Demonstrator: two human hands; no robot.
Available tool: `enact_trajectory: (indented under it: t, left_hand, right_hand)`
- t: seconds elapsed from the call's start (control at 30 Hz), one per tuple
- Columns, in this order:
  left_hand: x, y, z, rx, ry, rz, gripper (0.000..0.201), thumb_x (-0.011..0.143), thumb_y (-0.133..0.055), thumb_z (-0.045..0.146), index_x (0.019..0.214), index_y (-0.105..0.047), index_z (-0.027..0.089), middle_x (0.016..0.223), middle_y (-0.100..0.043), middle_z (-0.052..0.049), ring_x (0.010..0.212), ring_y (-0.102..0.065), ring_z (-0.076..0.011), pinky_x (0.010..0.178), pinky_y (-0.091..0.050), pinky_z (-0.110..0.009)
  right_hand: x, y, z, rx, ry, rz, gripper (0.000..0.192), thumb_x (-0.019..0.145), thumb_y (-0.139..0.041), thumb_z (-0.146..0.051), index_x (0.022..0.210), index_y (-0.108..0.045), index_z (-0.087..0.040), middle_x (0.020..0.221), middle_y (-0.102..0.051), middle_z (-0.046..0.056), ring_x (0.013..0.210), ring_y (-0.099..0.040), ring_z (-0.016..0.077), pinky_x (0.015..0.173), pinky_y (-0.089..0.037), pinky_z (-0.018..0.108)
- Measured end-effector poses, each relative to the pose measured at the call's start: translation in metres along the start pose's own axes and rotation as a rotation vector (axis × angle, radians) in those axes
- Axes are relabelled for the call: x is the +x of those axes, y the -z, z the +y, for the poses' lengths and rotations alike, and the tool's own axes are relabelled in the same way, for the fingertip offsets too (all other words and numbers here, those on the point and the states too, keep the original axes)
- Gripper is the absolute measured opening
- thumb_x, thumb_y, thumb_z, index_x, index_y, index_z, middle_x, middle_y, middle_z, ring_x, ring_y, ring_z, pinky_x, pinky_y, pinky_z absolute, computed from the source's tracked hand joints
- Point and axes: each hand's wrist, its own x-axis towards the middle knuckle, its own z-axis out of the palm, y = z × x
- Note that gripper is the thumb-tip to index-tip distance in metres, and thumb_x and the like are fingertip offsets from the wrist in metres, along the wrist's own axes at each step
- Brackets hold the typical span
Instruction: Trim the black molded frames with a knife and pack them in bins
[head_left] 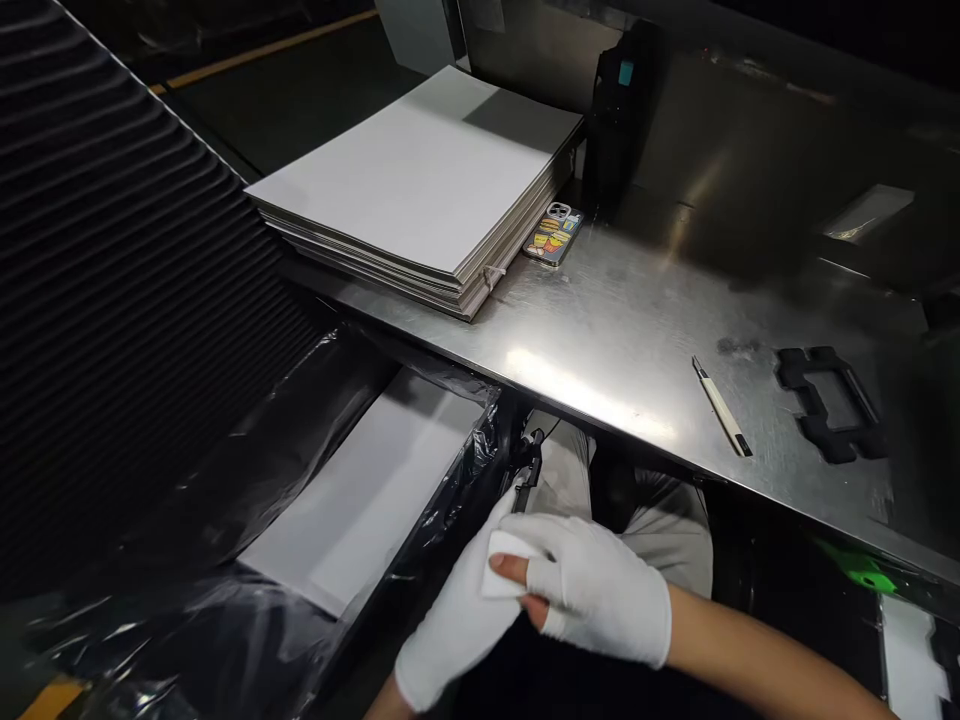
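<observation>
At far left a ribbed black cover (150, 270) slopes beside a clear plastic bag (225, 630) of white sheets (367, 490), with a tied stack of white boards (420, 170) behind on the desk (637, 320). Below the desk's edge, the gloved left hand (465, 600) meets a black part (531, 475), its grip too covered to tell, while the right hand (600, 590) pinches a white pad (510, 544) over it. Beside the stack lies a phone (553, 235) with cartoon food on its case, any lettering too small to read, then a cutter (721, 408) and a black frame (814, 412).
</observation>
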Motion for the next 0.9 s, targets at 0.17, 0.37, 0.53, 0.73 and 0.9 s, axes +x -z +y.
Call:
enact_trajectory:
  t: [0.17, 0.37, 0.53, 0.73, 0.9]
  left_hand:
    - [0.0032, 0.0008, -0.0054, 0.141, 0.048, 0.016, 0.085, 0.08, -0.064, 0.012, 0.162, -0.052, 0.028, 0.137, -0.074, -0.01, 0.126, -0.072, -0.0318, 0.118, -0.056, -0.052]
    - [0.0049, 0.0032, 0.0015, 0.178, -0.002, 0.014, 0.078, 0.08, -0.062, 0.01, 0.156, -0.055, 0.026, 0.144, -0.071, -0.009, 0.141, -0.063, -0.0314, 0.129, -0.046, -0.051]
    - [0.0037, 0.0043, -0.0066, 0.108, 0.027, 0.006, 0.075, 0.085, -0.067, 0.021, 0.158, -0.054, 0.023, 0.14, -0.074, -0.012, 0.133, -0.069, -0.0333, 0.122, -0.053, -0.052]
    - [0.0066, 0.0047, 0.0011, 0.17, 0.022, 0.006, 0.084, 0.077, -0.063, 0.009, 0.159, -0.056, 0.025, 0.143, -0.072, -0.011, 0.14, -0.064, -0.0344, 0.128, -0.046, -0.053]
    - [0.006, 0.0064, -0.002, 0.08, 0.074, -0.005, 0.08, 0.083, -0.07, 0.023, 0.161, -0.053, 0.023, 0.135, -0.075, -0.013, 0.133, -0.068, -0.0348, 0.122, -0.052, -0.052]
  right_hand:
    - [0.0019, -0.0006, 0.0035, -0.069, -0.137, 0.032, 0.041, 0.102, -0.065, -0.015, 0.142, -0.053, -0.018, 0.128, -0.066, 0.014, 0.109, -0.067, 0.0246, 0.084, -0.063, 0.038]
    - [0.0037, 0.0011, 0.0041, -0.028, -0.042, -0.006, 0.04, 0.104, -0.062, -0.015, 0.143, -0.052, -0.017, 0.137, -0.065, 0.015, 0.115, -0.065, 0.0246, 0.093, -0.063, 0.039]
    - [0.0021, -0.0015, -0.0023, 0.052, -0.063, 0.054, 0.043, 0.102, -0.059, -0.015, 0.144, -0.052, -0.019, 0.138, -0.065, 0.015, 0.117, -0.065, 0.0239, 0.096, -0.063, 0.039]
    - [0.0019, -0.0007, 0.0051, -0.058, -0.122, 0.046, 0.03, 0.109, -0.051, -0.014, 0.138, -0.056, -0.019, 0.132, -0.068, 0.015, 0.117, -0.067, 0.024, 0.097, -0.062, 0.04]
    - [0.005, -0.0022, 0.002, 0.017, -0.007, -0.022, 0.043, 0.104, -0.062, -0.019, 0.146, -0.052, -0.018, 0.138, -0.065, 0.016, 0.118, -0.065, 0.0242, 0.095, -0.062, 0.039]
